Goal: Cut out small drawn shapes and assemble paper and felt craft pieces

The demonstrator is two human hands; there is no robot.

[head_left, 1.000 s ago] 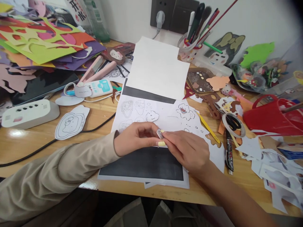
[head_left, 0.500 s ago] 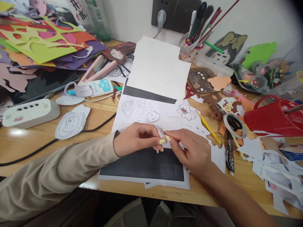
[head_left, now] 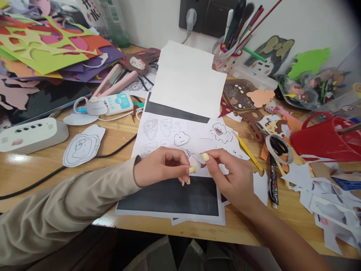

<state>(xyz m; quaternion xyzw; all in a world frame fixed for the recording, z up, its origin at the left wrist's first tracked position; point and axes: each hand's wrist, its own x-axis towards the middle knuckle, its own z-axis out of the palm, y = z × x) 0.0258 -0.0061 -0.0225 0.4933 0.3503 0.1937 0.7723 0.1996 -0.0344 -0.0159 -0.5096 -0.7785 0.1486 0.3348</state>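
Between my hands is a small white paper cutout [head_left: 194, 161]. My left hand [head_left: 166, 165] is closed on its left side, thumb against fingers. With thumb and forefinger, my right hand [head_left: 229, 171] pinches a thin pale flap at its upper right; whether this is a separate layer I cannot tell. Beneath the hands lies a white sheet [head_left: 194, 130] printed with line drawings, a black panel [head_left: 172, 195] at its near end. A cloud-shaped paper cutout [head_left: 181, 139] and a paper cutout with a coloured-in face [head_left: 221, 133] rest on the sheet.
Yellow tweezers [head_left: 249, 152], a black marker [head_left: 273, 180] and a tape roll [head_left: 279, 148] lie to the right. Farther right are a red cup [head_left: 318, 137] and paper scraps [head_left: 332, 210]. Blank paper [head_left: 187, 79] lies behind; a power strip [head_left: 34, 135] is at left.
My right thumb and forefinger have moved slightly up and right, away from my left fingertips. More of the white cutout and its thin flap now shows between the hands.
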